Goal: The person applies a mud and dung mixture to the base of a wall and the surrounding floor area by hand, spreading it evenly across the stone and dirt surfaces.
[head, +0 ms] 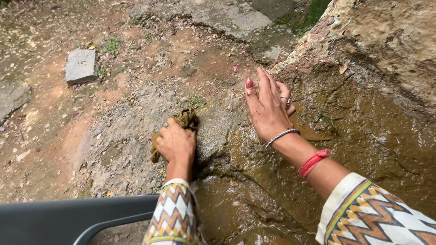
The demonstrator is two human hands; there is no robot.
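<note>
Left hand has a closed grip around a muddy rag, pressed on the wet rock. Right hand lies flat and open on it. A grey brick sits well left of the rock, a dark plastic basin rim below-left.

The left hand grips a muddy rag on the wet rock; the right hand rests flat, fingers spread.
</note>
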